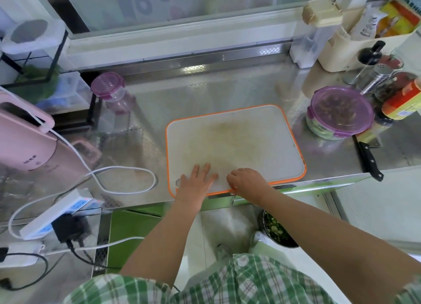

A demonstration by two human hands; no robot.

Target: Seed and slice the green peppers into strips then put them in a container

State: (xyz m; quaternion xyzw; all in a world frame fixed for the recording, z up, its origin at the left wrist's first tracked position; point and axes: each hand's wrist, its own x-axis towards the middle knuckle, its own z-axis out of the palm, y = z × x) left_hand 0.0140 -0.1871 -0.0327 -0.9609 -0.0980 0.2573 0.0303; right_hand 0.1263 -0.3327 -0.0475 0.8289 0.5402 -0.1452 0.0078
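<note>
A white cutting board with an orange rim lies bare on the steel counter. My left hand rests flat on its front left part, fingers straight. At the board's front edge my right hand has its fingers curled, and it seems to pinch the rim. A round container with a purple lid stands right of the board, with green pepper pieces visible through its wall. A black-handled knife lies on the counter in front of that container.
On the floor below the counter edge is a metal bowl of green scraps. A pink appliance, a white cable and a power strip fill the left side. A purple-lidded jar stands behind; bottles and shakers crowd the right.
</note>
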